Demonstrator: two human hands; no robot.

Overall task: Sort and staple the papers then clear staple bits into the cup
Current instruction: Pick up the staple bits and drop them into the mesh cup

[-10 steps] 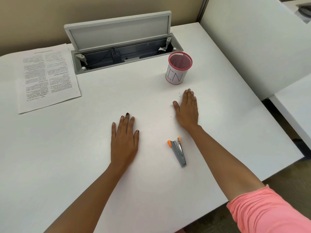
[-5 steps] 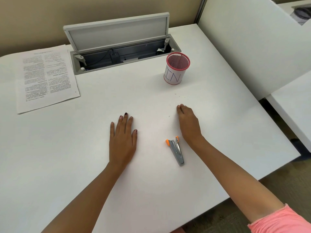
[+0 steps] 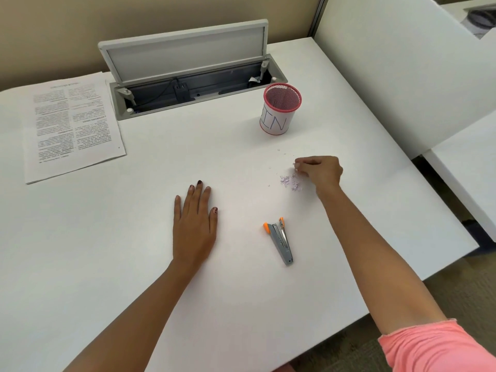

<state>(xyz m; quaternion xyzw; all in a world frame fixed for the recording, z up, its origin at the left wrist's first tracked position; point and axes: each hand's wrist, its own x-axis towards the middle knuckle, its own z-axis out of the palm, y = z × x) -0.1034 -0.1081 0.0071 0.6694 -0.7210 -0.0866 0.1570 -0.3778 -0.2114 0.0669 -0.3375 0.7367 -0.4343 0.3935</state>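
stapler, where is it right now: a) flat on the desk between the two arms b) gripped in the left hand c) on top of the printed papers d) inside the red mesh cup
a: the stapler lies flat on the desk, untouched, between the left hand, which rests flat, and the right forearm. The right hand pinches at the staple bits nearer the cup.
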